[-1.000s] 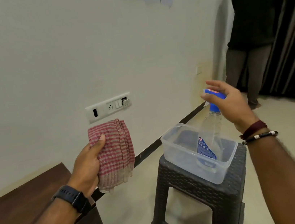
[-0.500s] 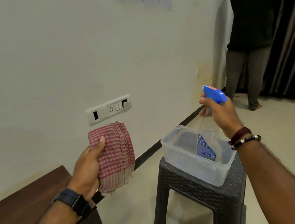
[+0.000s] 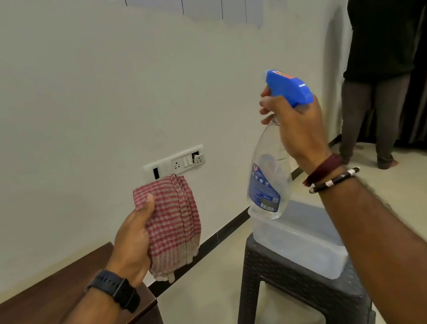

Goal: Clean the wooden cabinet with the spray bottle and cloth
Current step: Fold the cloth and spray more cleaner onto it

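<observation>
Lifting the spray bottle (image 3: 265,179) clear of the tub (image 3: 299,237)
Right hand (image 3: 298,128) grips its neck, now raised above the stool; left hand (image 3: 136,244) still clutches the cloth (image 3: 174,219) over the wooden cabinet (image 3: 35,310).

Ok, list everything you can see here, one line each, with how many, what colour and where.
spray bottle: one, clear with blue trigger head and blue label, held up above the tub
cloth: one, red and beige check, folded, held up at left of centre
wooden cabinet: one, dark brown, lower left against the wall
plastic tub: one, clear, on the stool
stool: one, dark grey weave pattern, bottom centre
switch panel: one, white, on the wall
other person: one, dark top, grey trousers, far right, back turned
left hand: grips the cloth; black watch on wrist
right hand: grips the spray bottle's neck; bands on wrist
</observation>
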